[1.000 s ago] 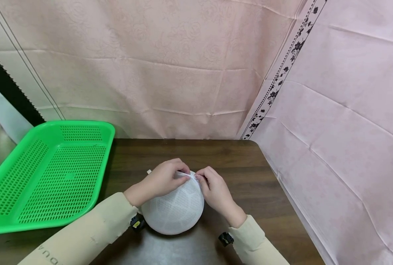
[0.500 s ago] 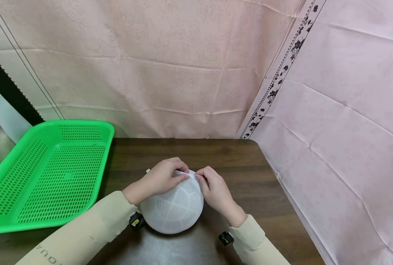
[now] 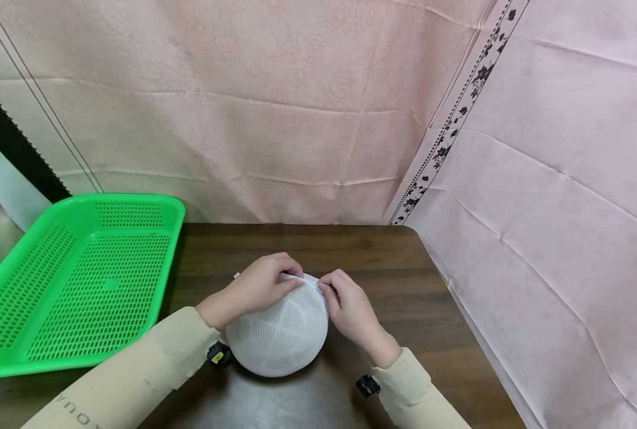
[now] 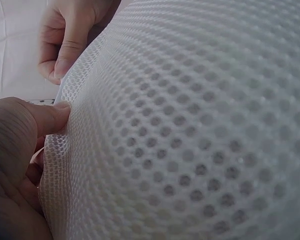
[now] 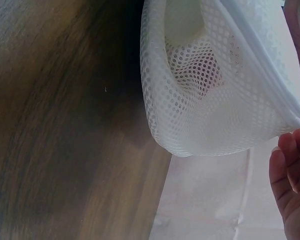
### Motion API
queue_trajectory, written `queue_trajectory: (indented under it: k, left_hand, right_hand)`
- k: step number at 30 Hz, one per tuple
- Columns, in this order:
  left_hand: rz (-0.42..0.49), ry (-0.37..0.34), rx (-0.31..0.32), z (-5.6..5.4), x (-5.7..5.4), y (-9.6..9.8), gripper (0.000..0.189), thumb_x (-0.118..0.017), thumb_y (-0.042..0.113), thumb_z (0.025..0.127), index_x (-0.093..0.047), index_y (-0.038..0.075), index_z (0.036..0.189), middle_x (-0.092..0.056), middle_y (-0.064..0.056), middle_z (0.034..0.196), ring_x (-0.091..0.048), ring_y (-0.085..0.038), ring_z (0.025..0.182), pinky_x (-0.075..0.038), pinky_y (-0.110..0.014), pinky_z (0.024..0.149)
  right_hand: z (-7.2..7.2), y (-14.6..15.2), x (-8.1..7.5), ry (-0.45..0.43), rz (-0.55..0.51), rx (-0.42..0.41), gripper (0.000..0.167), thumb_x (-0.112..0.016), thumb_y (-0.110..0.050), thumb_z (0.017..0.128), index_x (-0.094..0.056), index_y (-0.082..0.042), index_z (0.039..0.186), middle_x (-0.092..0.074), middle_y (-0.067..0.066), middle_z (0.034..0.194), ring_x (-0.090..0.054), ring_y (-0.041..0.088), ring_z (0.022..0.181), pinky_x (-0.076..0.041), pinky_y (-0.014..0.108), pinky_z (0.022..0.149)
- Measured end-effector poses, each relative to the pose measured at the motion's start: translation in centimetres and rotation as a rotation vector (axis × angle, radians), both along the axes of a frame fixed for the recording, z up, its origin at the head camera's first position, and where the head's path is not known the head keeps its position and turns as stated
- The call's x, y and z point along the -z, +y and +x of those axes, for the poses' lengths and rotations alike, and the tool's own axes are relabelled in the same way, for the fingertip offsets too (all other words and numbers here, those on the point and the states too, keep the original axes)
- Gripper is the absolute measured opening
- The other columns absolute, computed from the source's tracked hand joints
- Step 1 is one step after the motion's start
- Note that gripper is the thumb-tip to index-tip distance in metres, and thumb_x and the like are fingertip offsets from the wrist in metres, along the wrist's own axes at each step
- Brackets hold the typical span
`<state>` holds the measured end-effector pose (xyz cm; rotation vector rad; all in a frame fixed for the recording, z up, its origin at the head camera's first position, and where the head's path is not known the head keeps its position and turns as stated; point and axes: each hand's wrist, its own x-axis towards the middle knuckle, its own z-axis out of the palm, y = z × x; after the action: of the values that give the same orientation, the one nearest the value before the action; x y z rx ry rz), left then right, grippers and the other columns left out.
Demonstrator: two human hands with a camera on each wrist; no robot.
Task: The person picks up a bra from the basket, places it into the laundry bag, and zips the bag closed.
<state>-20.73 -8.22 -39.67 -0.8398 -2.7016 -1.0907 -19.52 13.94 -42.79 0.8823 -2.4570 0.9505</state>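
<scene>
A round white mesh laundry bag stands on the table in front of me, bulging, with a zip running along its far upper edge. My left hand pinches that edge between thumb and fingers, and the left wrist view shows the thumb pressed on the mesh. Just to its right, my right hand pinches the edge at the zip, its thumb and index finger together. The zip looks like a pale strip in the right wrist view. What the right fingertips hold there is hidden. A small white tag sticks out behind the left hand.
A green perforated plastic basket occupies the left side of the brown wooden table. Pinkish cloth hangs behind the table and along its right side. Black wrist cameras sit by both sleeves.
My left hand and the bag have shifted slightly left, widening the gap between the hands along the zip edge. The right hand stays nearly still, still pinching.
</scene>
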Motion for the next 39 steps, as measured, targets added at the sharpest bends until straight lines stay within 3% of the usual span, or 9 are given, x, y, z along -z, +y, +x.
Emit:
queue_trajectory:
  k: [19, 28, 39]
  left_hand:
    - [0.037, 0.007, -0.023, -0.2, -0.2, -0.7, 0.006, -0.071, 0.023, 0.089, -0.066, 0.021, 0.087, -0.059, 0.011, 0.088, -0.057, -0.008, 0.083, -0.048, -0.031, 0.078]
    - [0.069, -0.069, -0.093, -0.2, -0.7, -1.1, 0.006, -0.068, 0.025, 0.092, -0.065, 0.021, 0.090, -0.058, 0.008, 0.094, -0.055, -0.011, 0.086, -0.048, -0.030, 0.077]
    - [0.209, -0.061, -0.100, -0.2, -0.9, -1.1, 0.008, -0.066, 0.026, 0.093, -0.063, 0.018, 0.093, -0.058, 0.005, 0.093, -0.054, -0.014, 0.084, -0.048, -0.032, 0.074]
  right_hand:
    - [0.2, 0.3, 0.0, -0.005, -0.009, 0.005, 0.006, -0.059, -0.017, 0.097, -0.064, -0.014, 0.095, -0.055, -0.011, 0.091, -0.053, 0.006, 0.081, -0.047, 0.025, 0.072]
    - [0.1, 0.8, 0.0, 0.014, -0.050, -0.002, 0.007, -0.060, -0.014, 0.097, -0.064, -0.009, 0.095, -0.057, -0.006, 0.090, -0.052, 0.010, 0.077, -0.046, 0.027, 0.068]
    - [0.3, 0.8, -0.9, 0.015, -0.151, -0.003, 0.005, -0.059, -0.010, 0.097, -0.063, -0.009, 0.096, -0.059, -0.002, 0.093, -0.054, 0.011, 0.080, -0.047, 0.027, 0.068]
